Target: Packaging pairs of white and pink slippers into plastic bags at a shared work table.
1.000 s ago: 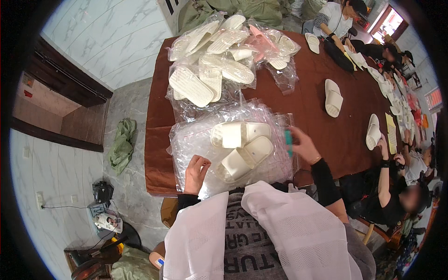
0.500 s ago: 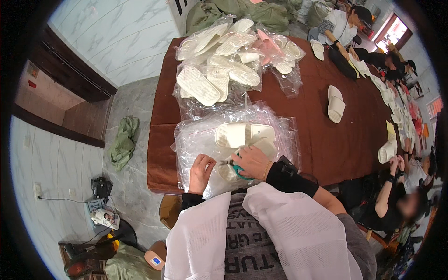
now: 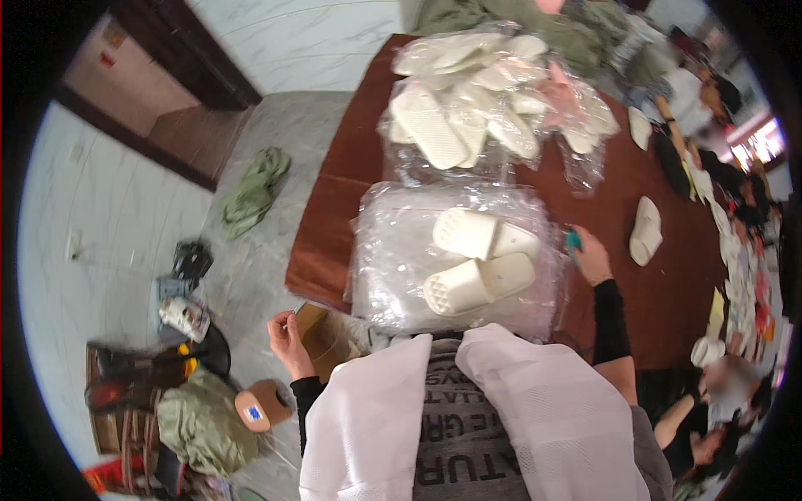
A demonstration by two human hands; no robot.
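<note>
Two cream slippers, an upper slipper [image 3: 464, 233] and a lower slipper [image 3: 459, 285], lie side by side on a stack of clear plastic bags [image 3: 391, 250]. To the right of the stack, my right hand [image 3: 593, 257] is closed on teal-handled scissors [image 3: 573, 240], their blades mostly hidden or blurred. Past the table's near left edge, my left hand [image 3: 288, 341] hangs beside a yellowish-brown bin [image 3: 327, 334]. Its fingers are pinched, with a small thin bit at their tips too small to name.
A heap of bagged cream and pink slippers [image 3: 430, 125] covers the far part of the brown-clothed table [image 3: 342, 188]. One loose slipper [image 3: 646, 231] lies to the right. Several people work along the right side. Green sacks [image 3: 255, 192] and a tan slipper [image 3: 262, 407] lie on the floor.
My hands have parted from the lower slipper, which is now uncovered. The right went right with the scissors, the left went left off the table. The whole view has shifted.
</note>
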